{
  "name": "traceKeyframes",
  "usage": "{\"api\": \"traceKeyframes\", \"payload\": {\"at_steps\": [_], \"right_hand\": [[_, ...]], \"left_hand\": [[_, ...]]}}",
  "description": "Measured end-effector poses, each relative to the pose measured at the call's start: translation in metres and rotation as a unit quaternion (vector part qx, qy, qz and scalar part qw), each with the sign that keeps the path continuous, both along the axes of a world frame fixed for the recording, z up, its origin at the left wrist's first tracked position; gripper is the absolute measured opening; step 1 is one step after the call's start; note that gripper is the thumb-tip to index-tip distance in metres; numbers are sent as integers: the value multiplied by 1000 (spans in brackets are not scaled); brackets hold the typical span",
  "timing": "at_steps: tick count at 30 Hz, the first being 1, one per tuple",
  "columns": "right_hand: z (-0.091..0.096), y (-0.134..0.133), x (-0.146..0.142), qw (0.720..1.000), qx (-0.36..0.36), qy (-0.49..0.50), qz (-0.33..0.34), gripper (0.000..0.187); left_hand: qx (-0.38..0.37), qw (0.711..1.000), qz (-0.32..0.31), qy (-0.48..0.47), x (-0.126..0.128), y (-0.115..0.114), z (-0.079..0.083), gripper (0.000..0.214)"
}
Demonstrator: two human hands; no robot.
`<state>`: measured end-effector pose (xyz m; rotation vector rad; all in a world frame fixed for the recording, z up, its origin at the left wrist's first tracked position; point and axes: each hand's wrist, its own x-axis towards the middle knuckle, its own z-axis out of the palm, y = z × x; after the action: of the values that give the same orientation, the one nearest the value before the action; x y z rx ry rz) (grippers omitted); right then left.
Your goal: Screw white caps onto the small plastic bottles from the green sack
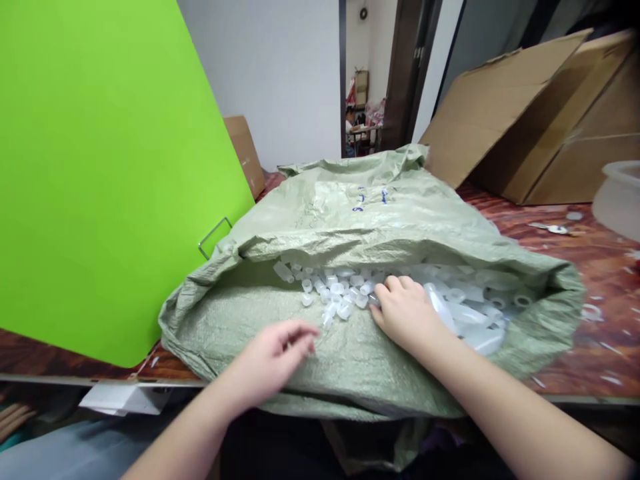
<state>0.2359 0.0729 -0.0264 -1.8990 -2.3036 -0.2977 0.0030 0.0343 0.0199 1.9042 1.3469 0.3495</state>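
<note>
A pale green woven sack [260, 323] lies on its side with its mouth facing me. Inside the mouth is a pile of small translucent white plastic pieces [336, 289], short and tube-like. Larger curved translucent plastic pieces [470, 315] lie on the right. My right hand [407, 310] reaches into the mouth, its fingers closed at a small clear piece on the pile's edge; the fingertips are partly hidden. Over the sack's lower flap, my left hand [285, 353] is curled with thumb and fingers close together, slightly blurred. Whatever it may hold is too small to make out.
A bright green board [105, 167] leans upright on the left, with a metal wire handle [214, 237] beside it. An open cardboard box [540, 127], a whitish tub [620, 200] and a key [553, 229] sit on the wood-patterned table [607, 280]. Another person's hand [15, 420] shows at lower left.
</note>
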Motion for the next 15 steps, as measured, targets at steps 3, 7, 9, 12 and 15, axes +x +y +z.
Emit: {"api": "traceKeyframes", "payload": {"at_steps": [3,7,9,12,15], "right_hand": [[5,-13,7,999,5,28,31,15],[-2,-43,14,986,-10,129,108,13],[-14,-58,13,971,-15,189,144,12],[-31,-69,9,944,-42,253,206,13],[-40,-68,8,924,-77,312,206,14]], "left_hand": [[185,966,18,180,-9,52,2,31],[219,909,20,355,-21,113,-5,32],[221,896,56,382,-25,137,-6,38],[250,877,101,398,-28,167,4,59],[272,859,139,411,-25,194,25,62]]}}
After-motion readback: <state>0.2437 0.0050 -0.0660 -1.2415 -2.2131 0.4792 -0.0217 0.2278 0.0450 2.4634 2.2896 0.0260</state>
